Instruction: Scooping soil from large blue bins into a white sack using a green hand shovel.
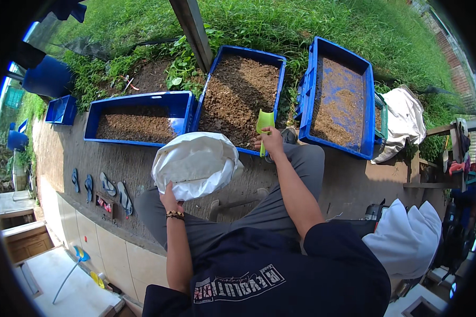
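Note:
My right hand (272,138) grips a lime-green scoop (265,120) held upright over the front edge of the middle blue tray (240,84), which holds brown crumbly material. My left hand (170,195) holds the near edge of an open white sack (195,164) above my lap; the fingers are partly hidden under it. To the left lies a long blue tray (183,121) with similar material. At the right, a stack of blue trays (338,95) holds a thinner, lighter layer with blue bottom showing through.
Sandals (124,198) lie on the concrete ground at the left, beside a tiled edge (108,240). Blue barrel (45,79) and small crates stand upper left. A wooden post (190,26) rises behind the trays. White sacks (402,238) and a wooden rack (433,185) are at the right.

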